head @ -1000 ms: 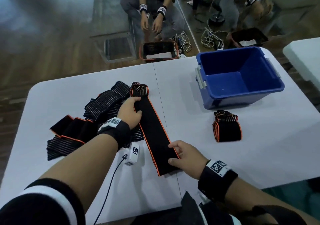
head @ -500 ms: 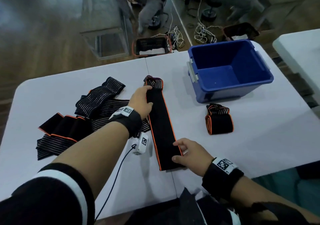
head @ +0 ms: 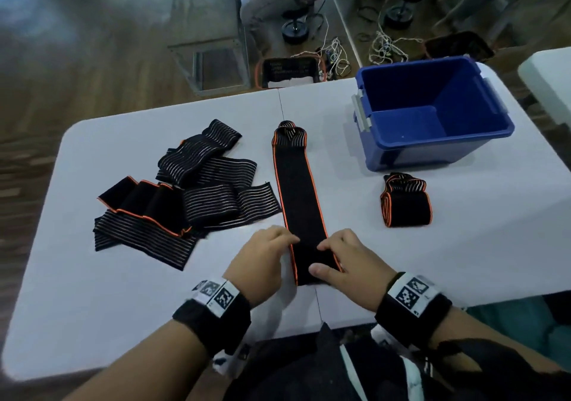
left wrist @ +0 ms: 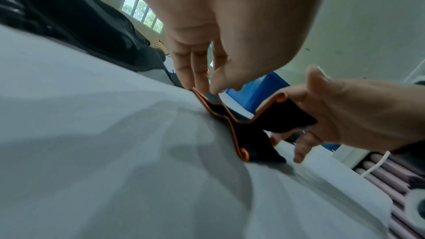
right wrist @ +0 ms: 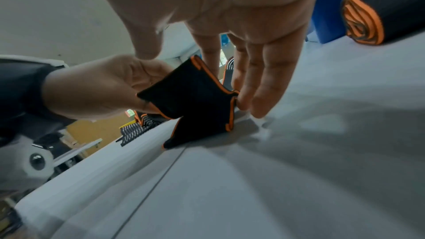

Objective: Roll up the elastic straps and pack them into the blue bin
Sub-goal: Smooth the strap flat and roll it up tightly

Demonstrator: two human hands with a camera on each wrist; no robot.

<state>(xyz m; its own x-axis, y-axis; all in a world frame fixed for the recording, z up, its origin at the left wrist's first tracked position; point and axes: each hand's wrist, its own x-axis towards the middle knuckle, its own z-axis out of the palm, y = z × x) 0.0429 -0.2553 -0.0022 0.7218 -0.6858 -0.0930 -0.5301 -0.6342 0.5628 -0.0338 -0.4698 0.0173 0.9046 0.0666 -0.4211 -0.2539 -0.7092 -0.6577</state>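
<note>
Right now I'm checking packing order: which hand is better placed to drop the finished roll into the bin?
Right hand. The rolled strap and blue bin both lie on its side; the left hand would have to cross the flat strap, which both hands hold.

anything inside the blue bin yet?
Nothing visible inside the bin: bare blue floor and walls. The strip of floor behind its near wall is hidden. One rolled strap sits on the table just in front of it.
</note>
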